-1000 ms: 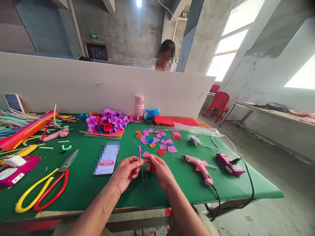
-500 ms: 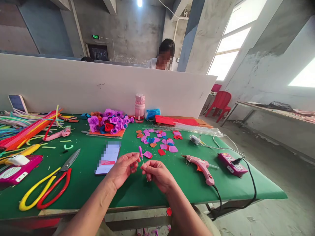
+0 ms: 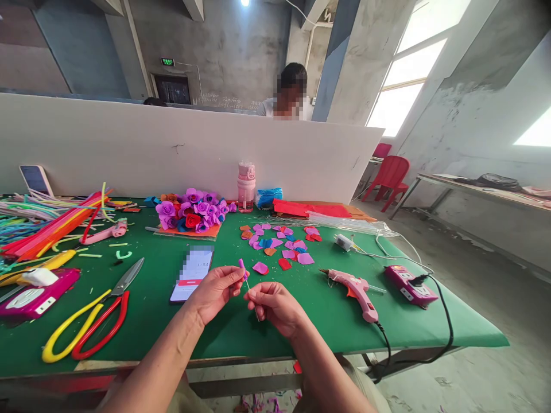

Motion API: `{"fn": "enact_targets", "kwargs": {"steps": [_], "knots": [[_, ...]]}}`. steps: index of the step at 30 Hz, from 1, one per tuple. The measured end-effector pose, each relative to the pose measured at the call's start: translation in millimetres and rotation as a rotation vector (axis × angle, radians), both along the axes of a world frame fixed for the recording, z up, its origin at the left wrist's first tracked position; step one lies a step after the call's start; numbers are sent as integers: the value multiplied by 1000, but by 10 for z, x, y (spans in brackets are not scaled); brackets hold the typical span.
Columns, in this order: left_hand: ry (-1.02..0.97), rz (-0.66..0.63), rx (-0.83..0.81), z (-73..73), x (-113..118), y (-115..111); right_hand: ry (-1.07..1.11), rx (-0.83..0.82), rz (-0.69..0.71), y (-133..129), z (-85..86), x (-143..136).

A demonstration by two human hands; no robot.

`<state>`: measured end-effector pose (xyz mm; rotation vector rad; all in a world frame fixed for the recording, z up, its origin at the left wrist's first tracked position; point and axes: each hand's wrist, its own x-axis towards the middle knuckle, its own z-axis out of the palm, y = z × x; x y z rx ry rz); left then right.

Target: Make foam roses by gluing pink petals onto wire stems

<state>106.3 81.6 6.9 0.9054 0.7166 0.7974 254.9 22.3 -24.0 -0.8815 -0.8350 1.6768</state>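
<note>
Between my hands, over the near middle of the table, is a small rolled purple petal (image 3: 241,265) on a thin wire stem (image 3: 247,283). My left hand (image 3: 221,289) pinches the purple petal at the top of the stem. My right hand (image 3: 271,301) is closed on the wire stem lower down, with the stem's end showing beneath the fingers. Just beyond them lie a loose purple petal (image 3: 260,268) and a red petal (image 3: 284,264), with several more purple, blue, orange and red ones behind. A phone (image 3: 189,272) lies left of my left hand.
On the right are a pink glue gun (image 3: 355,291) and a magenta power strip (image 3: 411,285) with cables. Scissors (image 3: 116,304) lie at left, near bundled coloured strips (image 3: 60,223). Finished paper roses (image 3: 193,212) and a pink bottle (image 3: 246,186) stand before a white partition (image 3: 193,149).
The view has shifted slightly. My left fingers have closed further around the purple petal, which now leans a little left. My right hand keeps its hold on the stem.
</note>
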Motion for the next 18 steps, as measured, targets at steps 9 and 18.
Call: {"fn": "enact_targets", "kwargs": {"steps": [9,18], "knots": [[-40,-34,22,10,25,-25,25,12,6,-5,6,-5],[-7,-46,13,-23,22,-17,65,9,13,-14,9,16]]}}
